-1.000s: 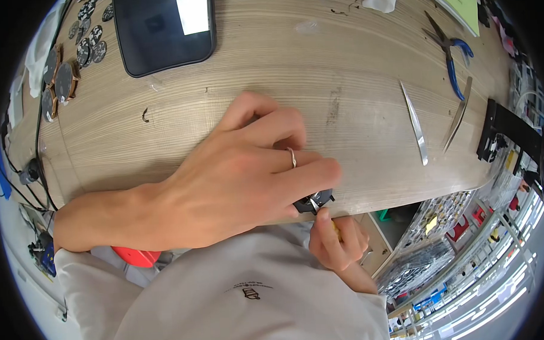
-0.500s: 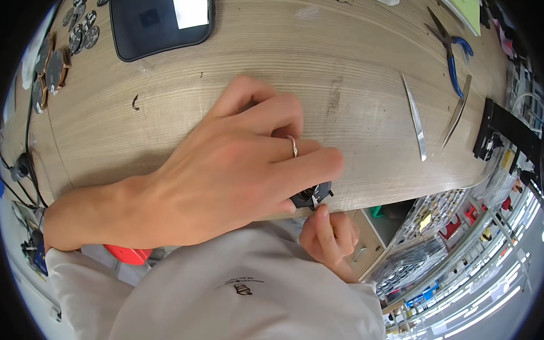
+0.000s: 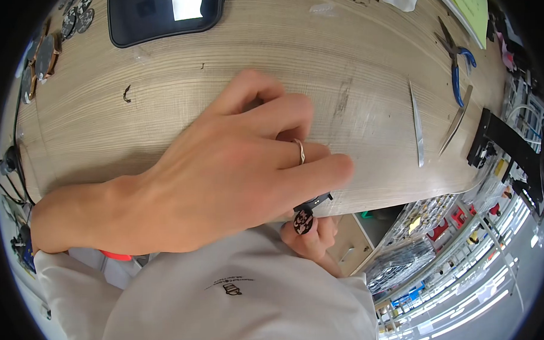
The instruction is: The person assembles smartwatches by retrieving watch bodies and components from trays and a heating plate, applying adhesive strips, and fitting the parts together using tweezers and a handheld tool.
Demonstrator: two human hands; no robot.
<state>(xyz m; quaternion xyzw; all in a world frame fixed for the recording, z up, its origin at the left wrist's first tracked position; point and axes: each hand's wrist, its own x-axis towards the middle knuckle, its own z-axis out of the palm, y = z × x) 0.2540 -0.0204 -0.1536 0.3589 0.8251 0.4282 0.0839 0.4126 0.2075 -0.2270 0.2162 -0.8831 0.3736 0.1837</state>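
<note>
My left hand [image 3: 241, 159], with a ring on one finger, reaches across from the left. Its fingers are bent round a small black part [image 3: 318, 201] that looks like a watch case, mostly hidden beneath the hand. My right hand [image 3: 313, 237] is just below, at the table's near edge. Pinched in its fingertips is a small round disc [image 3: 303, 221] with a black and copper-coloured pattern. The disc is close beside the black part; whether they touch I cannot tell.
A black phone-like device [image 3: 165, 18] lies at the far side. Patterned discs [image 3: 78, 21] and larger round pieces [image 3: 47, 57] are at the far left. Tweezers [image 3: 416, 126], a second slim metal tool [image 3: 456, 121] and blue-handled pliers [image 3: 455, 61] lie to the right. A drawer [image 3: 354, 245] stands below.
The patterned disc now shows in my right fingertips, off the near side of the black part, where a pale tip showed before. My left hand keeps its hold. The view has shifted slightly.
</note>
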